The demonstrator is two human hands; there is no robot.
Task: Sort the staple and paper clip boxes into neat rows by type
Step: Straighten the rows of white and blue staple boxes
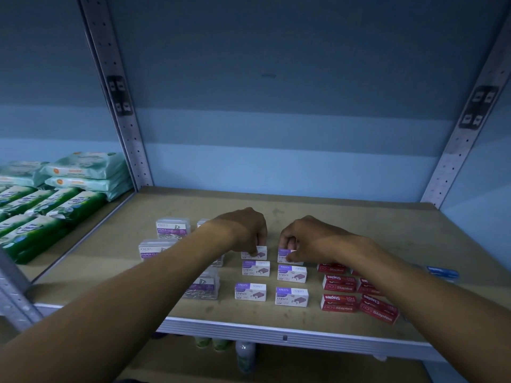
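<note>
1. White-and-purple cardboard staple boxes [292,273] sit mid-shelf in two columns w/ three rows; front two rows look squared up.
2. Left hand [244,229] pinches the back-left white-purple box [258,253]; right hand [302,239] pinches the back-right white-purple box [284,255]. Fingers curled round both, so neither hand is free. Both boxes rest on or just above the shelf; can't tell which.
3. Red cardboard staple boxes [338,302] lie just right of the white ones, approx two columns. The front-right red box [378,309] is skewed, so that group probably needs straightening.
4. Clear plastic paper clip boxes w/ purple labels [172,229] sit to the left, spaced loosely, partly behind the left forearm.
5. Progress, my read: types are already grouped and well over halfway; left is seating the back white pair, squaring the reds, tidying the clips.
6. Hard to see: the clip box count, the right forearm covers some reds, and a small blue item [442,273] at far right is too blurry to ID.
7. Brown shelf board [359,225] holds it all; green and pale wipe packs [55,200] are on the next bay left.
</note>
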